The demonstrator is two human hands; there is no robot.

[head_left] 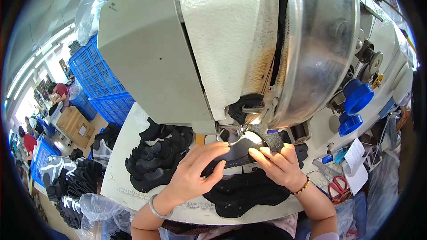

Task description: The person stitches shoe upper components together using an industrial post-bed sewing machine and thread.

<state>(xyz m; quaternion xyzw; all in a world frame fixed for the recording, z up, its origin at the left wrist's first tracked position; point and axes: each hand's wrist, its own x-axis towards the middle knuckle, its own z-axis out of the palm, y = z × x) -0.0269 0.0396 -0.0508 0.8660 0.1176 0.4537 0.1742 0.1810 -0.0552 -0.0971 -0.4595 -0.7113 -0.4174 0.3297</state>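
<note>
A black padded shoe piece [235, 152] lies under the needle area of a sewing machine [244, 130], lit by its lamp. My left hand [195, 173] rests its fingertips on the left edge of this piece, fingers stretched and thumb apart. From the right, my right hand [282, 166] grips the piece between thumb and fingers, beside a grey textured flap [272, 140]. A stack of black fabric pieces [247, 193] lies just below both hands. Left of my left hand sits a pile of curved black pieces [158, 155].
The machine head [231, 40] hangs close above my hands. Red-handled scissors [339, 187] and paper sheets [356, 162] lie at the right, below blue knobs [357, 97]. Blue crates [95, 69], shoe parts [73, 178] and plastic bags [104, 209] stand at the left. People work farther off.
</note>
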